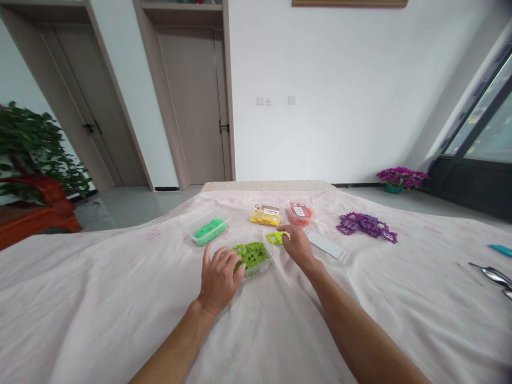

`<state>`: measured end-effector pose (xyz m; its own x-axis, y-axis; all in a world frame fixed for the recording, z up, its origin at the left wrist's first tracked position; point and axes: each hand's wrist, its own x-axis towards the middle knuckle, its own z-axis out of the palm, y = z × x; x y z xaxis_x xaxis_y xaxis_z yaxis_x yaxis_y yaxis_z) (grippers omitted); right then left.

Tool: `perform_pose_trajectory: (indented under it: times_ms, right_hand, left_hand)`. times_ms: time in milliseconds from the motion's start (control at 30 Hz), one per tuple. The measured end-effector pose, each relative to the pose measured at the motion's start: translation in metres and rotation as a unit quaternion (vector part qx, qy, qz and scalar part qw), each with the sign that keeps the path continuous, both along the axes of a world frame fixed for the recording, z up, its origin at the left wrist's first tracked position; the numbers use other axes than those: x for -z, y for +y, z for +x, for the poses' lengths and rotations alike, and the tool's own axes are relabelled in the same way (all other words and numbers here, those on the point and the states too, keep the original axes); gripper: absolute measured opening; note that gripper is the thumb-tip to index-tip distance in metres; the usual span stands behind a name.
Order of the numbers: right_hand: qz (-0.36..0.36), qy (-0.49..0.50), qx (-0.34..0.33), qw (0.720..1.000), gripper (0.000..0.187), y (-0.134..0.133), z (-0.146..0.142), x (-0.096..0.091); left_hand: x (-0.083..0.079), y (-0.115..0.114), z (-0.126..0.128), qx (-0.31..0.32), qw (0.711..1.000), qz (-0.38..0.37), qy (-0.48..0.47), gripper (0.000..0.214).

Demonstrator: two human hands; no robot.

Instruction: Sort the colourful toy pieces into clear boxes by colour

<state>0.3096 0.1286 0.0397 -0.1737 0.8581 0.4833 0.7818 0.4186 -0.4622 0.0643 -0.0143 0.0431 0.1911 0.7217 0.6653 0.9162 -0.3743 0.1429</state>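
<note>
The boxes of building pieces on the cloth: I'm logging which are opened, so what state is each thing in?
Dark green box: open, left hand reaching in.
Light green box: open, lid off.
Yellow box: shut, labelled lid on.
Orange box: shut, labelled lid on.
Clear lid: lying loose by the right hand.
Yellow-green piece: at the right fingers.
Purple pieces: joined, out of any box.

white wall (340, 106) | two doors (192, 106) | window (488, 122) | potted plant (32, 144)

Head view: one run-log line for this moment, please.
left hand: on green-piece tray | right hand: touching yellow-green piece | purple pieces: apart, right
</note>
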Motion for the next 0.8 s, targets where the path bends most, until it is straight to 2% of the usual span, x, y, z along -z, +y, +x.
perform_pose_trajectory:
  times_ms: [133, 300, 367, 567, 667, 733, 800]
  right_hand:
    - [-0.038, -0.063, 0.035, 0.997, 0.037, 0.001, 0.01, 0.011]
    - [-0.057, -0.128, 0.022, 0.99, 0.047, -0.007, 0.007, 0.019]
    - [-0.059, -0.141, 0.015, 0.988, 0.045, -0.009, 0.006, 0.018]
    - [-0.059, -0.136, 0.029, 0.988, 0.03, -0.01, 0.008, 0.014]
    - [-0.063, -0.083, 0.07, 0.992, 0.031, -0.01, 0.007, 0.011]
    - [-0.057, 0.01, 0.08, 0.995, 0.032, -0.009, 0.003, 0.006]
    - [-0.057, 0.133, 0.053, 0.988, 0.036, -0.009, -0.004, 0.0]
  left_hand:
    - [0.002, 0.002, -0.001, -0.013, 1.0, -0.002, 0.012, 0.014]
    - [0.009, 0.005, -0.006, 0.049, 0.998, 0.006, 0.036, 0.035]
    - [0.01, 0.008, -0.007, 0.059, 0.997, -0.01, 0.044, 0.038]
    - [0.004, 0.012, -0.001, 0.032, 0.999, -0.02, 0.004, 0.028]
    - [0.002, 0.01, 0.001, 0.021, 1.0, -0.015, 0.001, 0.028]
    - [0.003, 0.009, 0.0, 0.017, 1.0, -0.015, 0.008, 0.03]
    - [0.006, 0.009, -0.003, 0.017, 1.0, -0.019, 0.018, 0.034]
